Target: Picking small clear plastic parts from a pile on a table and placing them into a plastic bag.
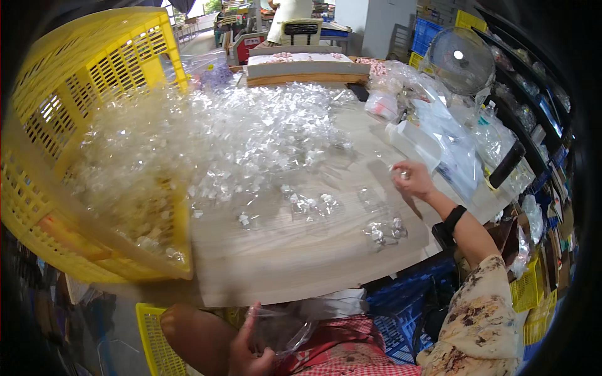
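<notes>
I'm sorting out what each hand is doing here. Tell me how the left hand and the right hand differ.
The left hand is low at the lap, holding a clear plastic bag; the right hand is stretched out over the wooden table, pinching a small white piece. The left hand sits close to the body; the right hand is reaching away, with a black wristband on its wrist. Both hands are bare.

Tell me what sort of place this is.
Likely a small packing workshop: a heap of small clear plastic packets covers the wooden table, a big yellow crate stands tipped beside it, and stocked shelves line the wall.
</notes>
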`<state>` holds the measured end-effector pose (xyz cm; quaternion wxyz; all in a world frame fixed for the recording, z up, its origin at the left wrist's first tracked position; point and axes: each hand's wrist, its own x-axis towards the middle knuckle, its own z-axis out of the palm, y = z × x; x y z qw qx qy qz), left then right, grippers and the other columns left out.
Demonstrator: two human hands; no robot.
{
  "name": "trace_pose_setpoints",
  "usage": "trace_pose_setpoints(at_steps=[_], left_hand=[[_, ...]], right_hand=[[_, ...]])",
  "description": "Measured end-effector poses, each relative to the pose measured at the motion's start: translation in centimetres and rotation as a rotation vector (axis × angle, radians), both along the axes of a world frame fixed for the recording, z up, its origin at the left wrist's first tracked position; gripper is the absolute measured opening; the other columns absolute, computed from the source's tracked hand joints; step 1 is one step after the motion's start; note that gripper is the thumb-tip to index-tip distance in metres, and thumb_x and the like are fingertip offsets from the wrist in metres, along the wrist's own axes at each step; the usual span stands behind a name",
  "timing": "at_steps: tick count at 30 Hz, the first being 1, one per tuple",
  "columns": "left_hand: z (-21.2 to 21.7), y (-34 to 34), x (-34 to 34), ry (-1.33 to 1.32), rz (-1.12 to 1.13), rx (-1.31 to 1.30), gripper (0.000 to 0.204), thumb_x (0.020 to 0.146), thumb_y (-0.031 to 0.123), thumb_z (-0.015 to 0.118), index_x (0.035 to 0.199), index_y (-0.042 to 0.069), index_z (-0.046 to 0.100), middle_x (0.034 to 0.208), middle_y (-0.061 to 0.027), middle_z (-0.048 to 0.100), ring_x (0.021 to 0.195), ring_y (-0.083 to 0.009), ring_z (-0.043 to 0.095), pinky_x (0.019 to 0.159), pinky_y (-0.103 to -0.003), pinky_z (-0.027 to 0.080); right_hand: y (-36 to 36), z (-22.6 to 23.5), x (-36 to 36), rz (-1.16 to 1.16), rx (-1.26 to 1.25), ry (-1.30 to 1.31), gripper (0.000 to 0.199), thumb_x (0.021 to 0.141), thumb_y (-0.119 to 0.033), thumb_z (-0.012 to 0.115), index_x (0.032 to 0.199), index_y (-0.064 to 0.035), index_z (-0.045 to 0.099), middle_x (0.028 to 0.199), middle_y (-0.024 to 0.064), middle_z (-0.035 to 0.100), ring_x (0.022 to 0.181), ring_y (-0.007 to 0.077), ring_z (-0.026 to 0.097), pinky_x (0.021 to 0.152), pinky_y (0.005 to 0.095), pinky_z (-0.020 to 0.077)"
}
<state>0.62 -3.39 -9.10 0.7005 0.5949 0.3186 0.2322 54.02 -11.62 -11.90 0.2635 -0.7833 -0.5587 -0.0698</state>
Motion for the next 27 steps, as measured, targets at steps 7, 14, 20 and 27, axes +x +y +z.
trace_pose_setpoints(at_steps=[7, 14, 20, 27], left_hand=[[0.0, 0.4, 0.0, 0.169, -0.218, 0.121, 0.085, 0.072, -0.008, 0.051, 0.149, 0.000, 0.017, 0.143, -0.0049, 0.038, 0.061, 0.0009, 0.039, 0.053, -0.014, 0.031], [3.1, 0.4, 0.6, 0.138, -0.379, 0.255, 0.089, 0.075, -0.001, 0.061, 0.150, 0.003, 0.013, 0.093, -0.0022, 0.059, 0.064, -0.0051, 0.047, 0.059, -0.019, 0.041], [2.7, -0.5, -0.7, -0.012, -0.274, 0.345, 0.083, 0.074, -0.006, 0.057, 0.145, -0.009, 0.016, 0.150, -0.0241, 0.025, 0.135, -0.0276, 0.033, 0.106, -0.030, 0.029], [1.0, 0.5, -2.0, 0.073, -0.110, 0.226, 0.083, 0.076, -0.006, 0.056, 0.148, -0.002, 0.015, 0.117, -0.0094, 0.040, 0.101, -0.0136, 0.036, 0.082, -0.023, 0.034]], right_hand=[[2.4, 8.2, -10.3, -0.035, 0.078, 1.111, 0.023, 0.086, -0.016, 0.067, 0.105, -0.0045, 0.065, 0.071, -0.0008, 0.060, 0.048, 0.0040, 0.044, 0.043, 0.0199, 0.0349], [1.5, 1.6, -31.2, 0.494, -0.788, 1.676, 0.034, 0.091, -0.027, 0.064, 0.114, -0.0026, 0.063, 0.097, 0.0006, 0.063, 0.088, 0.0058, 0.054, 0.075, 0.0220, 0.0456], [1.9, -3.6, -34.3, 0.694, -0.300, 0.494, 0.033, 0.091, -0.032, 0.058, 0.106, -0.0030, 0.062, 0.098, 0.0213, 0.065, 0.089, 0.0359, 0.063, 0.074, 0.0408, 0.0520], [1.5, 4.9, -24.9, 0.045, -0.001, -0.170, 0.034, 0.078, -0.026, 0.068, 0.109, -0.0129, 0.061, 0.117, 0.0181, 0.055, 0.113, 0.0391, 0.049, 0.092, 0.0497, 0.0401]])
